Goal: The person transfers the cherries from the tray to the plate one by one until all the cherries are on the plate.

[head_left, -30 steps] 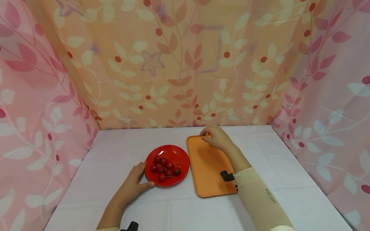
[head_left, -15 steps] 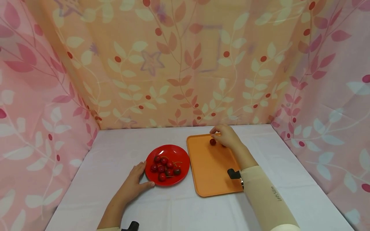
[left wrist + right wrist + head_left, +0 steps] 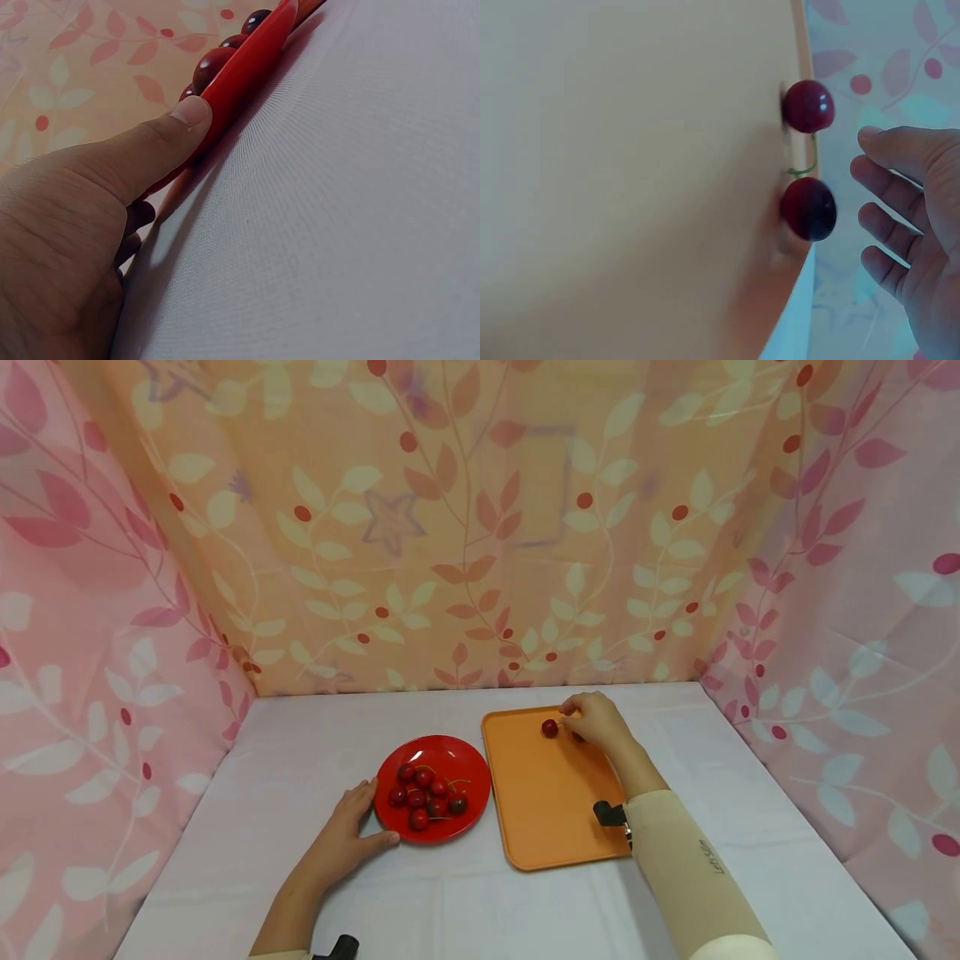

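My left hand (image 3: pixel 348 827) lies at the left side of a red plate (image 3: pixel 474 764), its thumb and fingers spread apart against the rim. The thumb (image 3: pixel 169 139) touches the plate's near edge in the left wrist view. Several dark red cherries (image 3: pixel 416 798), some with green stems, sit on the plate. Over the far right corner of the orange tray (image 3: pixel 547 810) is my right hand (image 3: pixel 596 720), fingers loosely bent and holding nothing. Two cherries lie on the tray beside it: one red (image 3: pixel 808 106), one darker (image 3: pixel 808 209), with a green stem between them. The hand is apart from both.
The plate stands just left of the tray on a white-covered table (image 3: pixel 435 910). Floral curtains (image 3: pixel 480 527) close in the back and both sides. A black wrist mount (image 3: pixel 609 814) sticks out above the tray from the right sleeve (image 3: pixel 690 868).
My right hand has moved rightward from the tray's far edge and drawn slightly back, fingers loosened. Two cherries now show on the tray beneath and beside it. The left hand and plate stay put.
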The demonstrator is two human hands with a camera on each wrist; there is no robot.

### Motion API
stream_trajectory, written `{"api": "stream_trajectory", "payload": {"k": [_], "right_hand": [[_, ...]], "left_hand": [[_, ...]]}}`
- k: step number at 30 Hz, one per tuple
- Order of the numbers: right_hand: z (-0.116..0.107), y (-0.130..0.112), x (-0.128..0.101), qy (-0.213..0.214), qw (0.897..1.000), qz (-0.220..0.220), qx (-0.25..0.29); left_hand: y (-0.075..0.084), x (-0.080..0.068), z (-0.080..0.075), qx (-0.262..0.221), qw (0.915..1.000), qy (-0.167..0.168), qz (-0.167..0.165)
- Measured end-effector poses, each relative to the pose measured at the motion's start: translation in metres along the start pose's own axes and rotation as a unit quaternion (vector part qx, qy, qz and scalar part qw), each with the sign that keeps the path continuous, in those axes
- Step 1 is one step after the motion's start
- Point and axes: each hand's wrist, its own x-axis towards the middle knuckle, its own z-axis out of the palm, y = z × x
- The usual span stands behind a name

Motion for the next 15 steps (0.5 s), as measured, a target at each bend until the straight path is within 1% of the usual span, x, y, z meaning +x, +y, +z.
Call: {"api": "stream_trajectory", "payload": {"k": [6,11,15], "right_hand": [[0.008,0.009,-0.002,-0.01,1.0,0.024,-0.004],[0.011,0.01,-0.001,-0.009,1.0,0.026,0.001],[0.013,0.009,0.001,-0.006,1.0,0.024,-0.009]], "left_hand": [[0.001,-0.001,0.0,0.007,1.0,0.001,-0.002],[0.001,-0.001,-0.001,0.008,0.9999,-0.002,-0.006],[0.001,-0.001,-0.001,0.008,0.9999,-0.003,-0.006]]}}
